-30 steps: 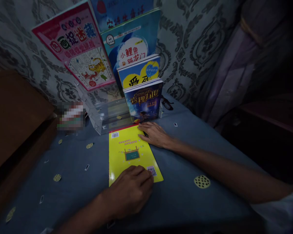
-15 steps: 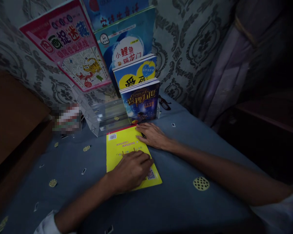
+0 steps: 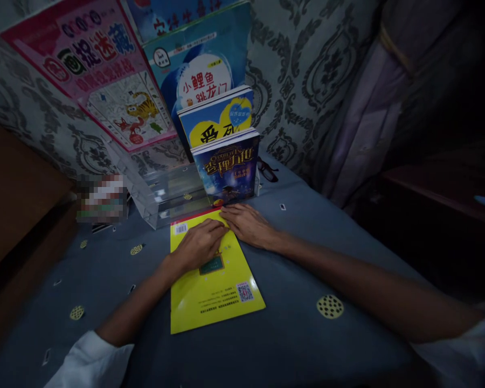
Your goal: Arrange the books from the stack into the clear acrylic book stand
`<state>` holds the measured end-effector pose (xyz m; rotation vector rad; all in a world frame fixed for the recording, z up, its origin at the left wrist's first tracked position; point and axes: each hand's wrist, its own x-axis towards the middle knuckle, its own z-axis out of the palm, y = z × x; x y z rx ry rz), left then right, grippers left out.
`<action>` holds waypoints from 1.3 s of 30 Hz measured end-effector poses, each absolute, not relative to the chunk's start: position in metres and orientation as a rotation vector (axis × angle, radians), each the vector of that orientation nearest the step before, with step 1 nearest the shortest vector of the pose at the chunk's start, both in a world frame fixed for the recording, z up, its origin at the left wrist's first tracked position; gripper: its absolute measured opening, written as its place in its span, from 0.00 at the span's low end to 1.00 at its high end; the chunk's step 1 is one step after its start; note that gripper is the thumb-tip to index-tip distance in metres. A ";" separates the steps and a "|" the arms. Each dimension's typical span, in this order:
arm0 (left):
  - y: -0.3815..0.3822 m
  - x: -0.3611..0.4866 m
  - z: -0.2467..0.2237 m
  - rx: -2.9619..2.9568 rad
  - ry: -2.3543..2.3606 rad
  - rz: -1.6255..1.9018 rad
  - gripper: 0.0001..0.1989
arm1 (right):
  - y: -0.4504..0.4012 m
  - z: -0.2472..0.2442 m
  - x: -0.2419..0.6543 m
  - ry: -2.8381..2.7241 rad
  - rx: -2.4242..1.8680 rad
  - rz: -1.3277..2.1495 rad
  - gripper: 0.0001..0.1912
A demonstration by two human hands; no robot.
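Observation:
A yellow book (image 3: pixel 210 307) with a red spine, a barcode and a QR code lies flat on the blue tablecloth. My left hand (image 3: pixel 200 242) rests on its upper half with the fingers curled closed; whatever they may hold, if anything, is hidden under them. Over the book's top right corner lies my right hand (image 3: pixel 248 225), palm down, fingers stretched out. Just beyond the fingertips a dark blue book (image 3: pixel 230 172) stands upright in a clear plastic rack (image 3: pixel 149 207). Behind it in the rack are a blue-and-yellow book (image 3: pixel 216 121) and a teal book (image 3: pixel 178 59).
At the rack's left leans a pink book (image 3: pixel 101 81). Dark glasses (image 3: pixel 268 171) lie right of the rack. A blurred-out item (image 3: pixel 101 196) sits to its left, near a brown box (image 3: pixel 20 188). Patterned wallpaper (image 3: pixel 303 91) and a tied curtain (image 3: pixel 367 102) close off the back.
My left hand has slid up the yellow book, from its lower part toward the top edge, uncovering the lower print. My right hand stays at the top right corner. The view has shifted slightly.

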<state>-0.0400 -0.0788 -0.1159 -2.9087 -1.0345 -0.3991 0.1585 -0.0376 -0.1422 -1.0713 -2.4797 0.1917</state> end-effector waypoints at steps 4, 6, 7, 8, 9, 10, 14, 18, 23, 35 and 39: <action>-0.061 -0.051 -0.124 -2.892 -1.097 -0.472 0.14 | -0.038 -0.142 0.159 -2.480 -1.091 0.169 0.20; -0.056 -0.055 -0.129 -2.886 -1.117 -0.530 0.15 | -0.038 -0.143 0.159 -2.479 -1.096 0.161 0.20; -0.054 -0.057 -0.132 -2.886 -1.122 -0.561 0.16 | -0.038 -0.143 0.159 -2.476 -1.094 0.163 0.21; -0.053 -0.058 -0.134 -2.885 -1.127 -0.592 0.16 | -0.038 -0.144 0.160 -2.473 -1.088 0.169 0.21; -0.052 -0.059 -0.137 -2.885 -1.133 -0.620 0.16 | -0.038 -0.144 0.160 -2.469 -1.081 0.175 0.21; -0.052 -0.059 -0.139 -2.884 -1.137 -0.646 0.16 | -0.037 -0.145 0.160 -2.469 -1.075 0.180 0.22; -0.053 -0.059 -0.143 -2.881 -1.138 -0.711 0.16 | -0.036 -0.147 0.159 -2.499 -1.075 0.171 0.22; -0.053 -0.060 -0.142 -2.894 -1.146 -0.695 0.16 | -0.040 -0.147 0.159 -2.511 -1.070 0.185 0.22; -0.051 -0.062 -0.141 -2.912 -1.172 -0.668 0.17 | -0.051 -0.151 0.162 -2.499 -1.054 0.214 0.21; -0.049 -0.064 -0.144 -2.937 -1.087 -0.736 0.16 | -0.111 -0.156 0.186 -2.502 -0.981 0.298 0.22; -0.050 -0.064 -0.143 -2.944 -1.105 -0.708 0.16 | -0.136 -0.158 0.198 -2.503 -0.938 0.340 0.22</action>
